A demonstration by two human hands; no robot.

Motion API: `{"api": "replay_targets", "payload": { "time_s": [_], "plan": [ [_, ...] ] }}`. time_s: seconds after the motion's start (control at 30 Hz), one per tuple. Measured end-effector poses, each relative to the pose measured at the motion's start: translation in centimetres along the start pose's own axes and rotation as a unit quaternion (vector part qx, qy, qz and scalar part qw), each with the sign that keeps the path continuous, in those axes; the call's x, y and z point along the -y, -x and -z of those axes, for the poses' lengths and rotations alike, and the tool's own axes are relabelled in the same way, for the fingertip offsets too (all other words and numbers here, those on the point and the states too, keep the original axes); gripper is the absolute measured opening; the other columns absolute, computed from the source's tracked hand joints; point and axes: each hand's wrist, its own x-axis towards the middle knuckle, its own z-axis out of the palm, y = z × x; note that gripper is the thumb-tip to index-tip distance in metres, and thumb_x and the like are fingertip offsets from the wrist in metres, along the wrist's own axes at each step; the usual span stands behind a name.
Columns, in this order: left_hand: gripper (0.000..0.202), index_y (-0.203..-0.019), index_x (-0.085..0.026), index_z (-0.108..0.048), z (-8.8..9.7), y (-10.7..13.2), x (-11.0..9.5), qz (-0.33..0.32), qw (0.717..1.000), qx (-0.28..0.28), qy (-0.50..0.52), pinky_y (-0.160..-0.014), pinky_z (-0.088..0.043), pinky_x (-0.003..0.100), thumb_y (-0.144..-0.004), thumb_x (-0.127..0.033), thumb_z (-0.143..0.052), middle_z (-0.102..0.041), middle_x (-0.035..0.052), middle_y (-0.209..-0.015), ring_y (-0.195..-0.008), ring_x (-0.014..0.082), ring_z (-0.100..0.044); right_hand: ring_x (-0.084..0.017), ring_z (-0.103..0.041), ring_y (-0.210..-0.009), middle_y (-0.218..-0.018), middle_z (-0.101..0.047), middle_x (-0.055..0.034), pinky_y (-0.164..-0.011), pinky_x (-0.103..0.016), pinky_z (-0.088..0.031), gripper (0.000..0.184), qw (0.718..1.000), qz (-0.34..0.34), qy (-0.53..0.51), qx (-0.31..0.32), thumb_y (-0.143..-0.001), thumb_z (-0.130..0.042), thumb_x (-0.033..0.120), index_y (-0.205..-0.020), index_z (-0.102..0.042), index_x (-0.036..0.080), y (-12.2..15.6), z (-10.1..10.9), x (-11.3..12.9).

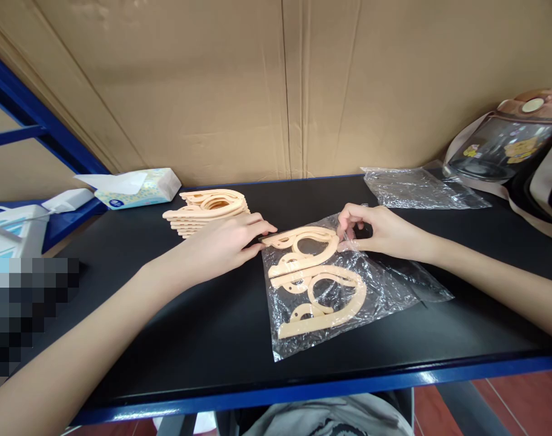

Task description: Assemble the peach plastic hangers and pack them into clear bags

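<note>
Two peach plastic folding hangers (358, 297), folded up, lie one nearer than the other inside a clear plastic bag (389, 293) on the black table. My left hand (226, 242) is at the bag's upper left corner, thumb and forefinger closing on its edge by the tip of the farther hanger. My right hand (367, 229) pinches the bag's film at the right end of that hanger, fingers curled. Behind my left hand stands a stack of several similar folded hangers (212, 200), partly covered by the hand. Another piece of clear film (425, 281) shows under the bag's right side.
A tissue pack (142, 188) lies at the back left, near a white device (22, 227). More clear plastic bags (421, 188) lie at the back right beside a strapped water bottle (507, 142). A cardboard wall (203, 91) closes the back; a blue edge (267, 399) borders the table's front.
</note>
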Motion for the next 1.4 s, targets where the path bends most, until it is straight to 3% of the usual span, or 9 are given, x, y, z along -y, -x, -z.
{"api": "replay_targets", "payload": {
  "time_s": [0.33,0.53,0.7,0.97,1.13,1.27,1.4],
  "plan": [
    [0.03,-0.121,-0.019,-0.057,-0.4,-0.1,0.2,-0.01,0.997,-0.022,-0.076,-0.083,-0.046,0.035,-0.1,-0.026,-0.037,-0.063,0.0075,-0.112,-0.099,0.0236,-0.06,-0.017,-0.062,-0.07,-0.085,-0.07,-0.0003,-0.073,-0.035,-0.045,0.031,1.0,0.0,0.003,0.002,-0.08,-0.07,0.045,-0.084,-0.047,0.024,0.0,0.0,-0.1],
    [0.028,-0.101,-0.015,-0.063,-0.6,-0.4,0.1,-0.025,0.987,-0.046,-0.154,-0.079,-0.044,0.037,-0.101,-0.024,-0.036,-0.064,0.008,-0.097,-0.092,0.0248,-0.059,-0.016,-0.06,-0.066,-0.081,-0.071,0.0,-0.071,-0.035,-0.045,0.032,1.0,0.002,-0.005,-0.009,-0.08,-0.068,0.045,-0.082,-0.044,0.024,0.0,-0.2,0.4],
    [0.022,-0.089,-0.016,-0.061,-0.4,-0.3,0.0,-0.02,0.981,-0.056,-0.187,-0.066,-0.04,0.034,-0.098,-0.024,-0.043,-0.062,0.0064,-0.087,-0.082,0.0235,-0.058,-0.017,-0.061,-0.069,-0.084,-0.072,-0.0005,-0.075,-0.036,-0.044,0.031,1.0,0.003,-0.01,0.0,-0.082,-0.068,0.044,-0.083,-0.043,0.025,0.1,-0.2,0.4],
    [0.021,-0.079,-0.017,-0.057,-0.4,-0.2,-0.1,-0.016,0.971,-0.082,-0.225,-0.06,-0.036,0.033,-0.096,-0.023,-0.045,-0.061,0.0071,-0.081,-0.078,0.0241,-0.058,-0.016,-0.06,-0.068,-0.081,-0.072,0.0003,-0.073,-0.035,-0.045,0.031,1.0,0.006,0.002,-0.015,-0.082,-0.068,0.043,-0.082,-0.042,0.025,0.0,-0.3,0.2],
    [0.02,-0.077,-0.018,-0.055,0.0,-0.2,-0.3,-0.001,0.971,-0.092,-0.219,-0.055,-0.034,0.031,-0.093,-0.017,-0.044,-0.061,0.0047,-0.08,-0.074,0.0218,-0.059,-0.015,-0.059,-0.065,-0.076,-0.069,0.0019,-0.066,-0.033,-0.045,0.029,0.999,0.016,0.025,-0.043,-0.082,-0.069,0.041,-0.082,-0.046,0.024,0.1,-0.6,-0.1],
    [0.015,-0.08,-0.02,-0.057,1.2,0.0,-0.2,0.031,0.982,-0.121,-0.144,-0.058,-0.037,0.029,-0.092,-0.021,-0.046,-0.063,0.0015,-0.082,-0.078,0.0203,-0.06,-0.014,-0.059,-0.064,-0.075,-0.067,0.0029,-0.065,-0.032,-0.045,0.029,0.998,0.017,0.03,-0.048,-0.081,-0.07,0.041,-0.083,-0.047,0.024,0.1,-0.7,-0.3],
    [0.017,-0.095,-0.022,-0.061,3.2,0.4,0.5,0.05,0.979,-0.185,-0.071,-0.079,-0.045,0.031,-0.094,-0.034,-0.05,-0.064,0.0019,-0.098,-0.093,0.0206,-0.058,-0.014,-0.06,-0.063,-0.075,-0.067,0.0034,-0.065,-0.032,-0.045,0.028,0.998,0.016,0.035,-0.047,-0.082,-0.07,0.041,-0.083,-0.048,0.024,0.1,-0.7,-0.1]
  ]
}}
